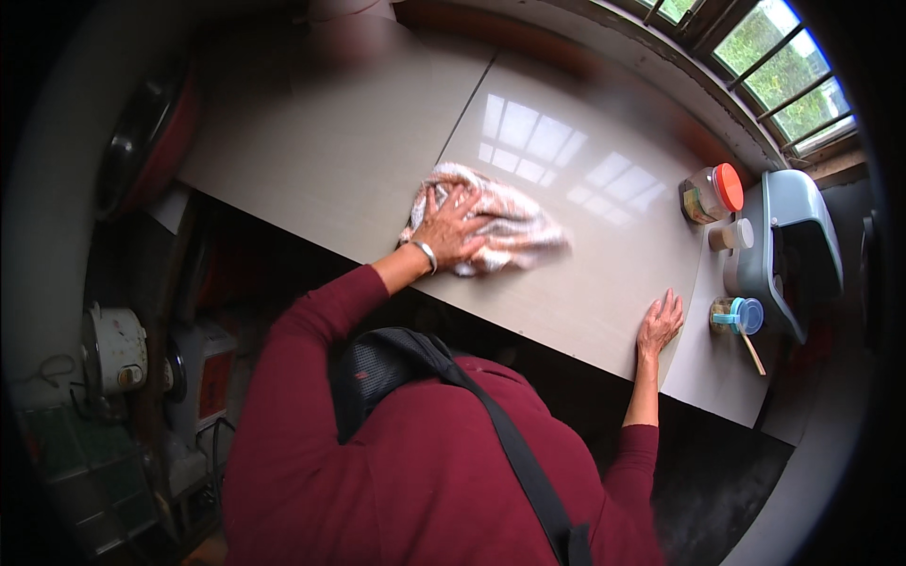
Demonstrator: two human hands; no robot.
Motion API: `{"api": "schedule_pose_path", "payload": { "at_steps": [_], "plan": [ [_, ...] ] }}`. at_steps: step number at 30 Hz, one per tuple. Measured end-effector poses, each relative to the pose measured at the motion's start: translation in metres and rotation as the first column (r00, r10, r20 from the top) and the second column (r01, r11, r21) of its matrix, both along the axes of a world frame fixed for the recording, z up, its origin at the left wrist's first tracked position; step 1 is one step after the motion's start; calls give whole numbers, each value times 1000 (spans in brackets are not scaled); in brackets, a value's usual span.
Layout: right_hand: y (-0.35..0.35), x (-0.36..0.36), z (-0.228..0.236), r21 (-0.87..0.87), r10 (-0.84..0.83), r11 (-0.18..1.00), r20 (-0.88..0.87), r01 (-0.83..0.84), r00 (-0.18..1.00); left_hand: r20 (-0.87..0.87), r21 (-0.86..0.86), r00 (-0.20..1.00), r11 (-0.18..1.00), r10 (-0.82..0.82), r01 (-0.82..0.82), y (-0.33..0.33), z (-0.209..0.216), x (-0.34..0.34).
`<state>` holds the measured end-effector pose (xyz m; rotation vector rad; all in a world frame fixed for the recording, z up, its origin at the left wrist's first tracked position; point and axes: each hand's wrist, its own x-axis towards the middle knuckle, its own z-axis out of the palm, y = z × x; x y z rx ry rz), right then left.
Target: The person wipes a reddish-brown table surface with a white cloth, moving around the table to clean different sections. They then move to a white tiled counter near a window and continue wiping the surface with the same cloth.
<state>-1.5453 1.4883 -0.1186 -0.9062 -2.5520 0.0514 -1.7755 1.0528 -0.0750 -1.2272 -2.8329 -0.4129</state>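
Observation:
My left hand (pixel 451 226) lies on a bunched white and pinkish-brown striped towel (pixel 514 222), its fingers spread over the cloth. Part of the towel trails to the right and its end is smeared by motion. Under it is the pale, glossy tiled countertop (pixel 311 179). Farther right, my right hand (pixel 661 323) rests flat on the counter close to the front edge, with fingers stretched out and nothing in them. A clear jar with a blue lid (pixel 738 316) stands to the right of that hand.
A jar with a red lid (pixel 713 193), a small white-capped jar (pixel 731 235) and a pale blue bin-like container (pixel 797 226) stand at the right. A blurred pinkish vessel (pixel 351 28) is at the back. Low on the left is a white rice cooker (pixel 118 349).

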Motion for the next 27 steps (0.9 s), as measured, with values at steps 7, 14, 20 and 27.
{"api": "schedule_pose_path", "payload": {
  "at_steps": [7, 14, 20, 27],
  "plan": [
    [-12, -4, 15, -25, -18, 1000, 1, 18, 1000, -108, 31, 943, 949, 315, -314, -57, -15, -96],
    [5, -1, 2, -11, 26, 1000, -3, -26, 1000, 33, 135, 811, 801, 585, -583, 53, 10, -157],
    [3, 1, -2, 6, 23, 1000, 28, -23, 999, 15, -17, 992, 992, -128, 129, 67, -14, -25],
    [-2, -1, 4, 25, -17, 1000, 57, 15, 998, 31, -21, 971, 971, 238, -237, -76, 3, -47]
  ]
}}
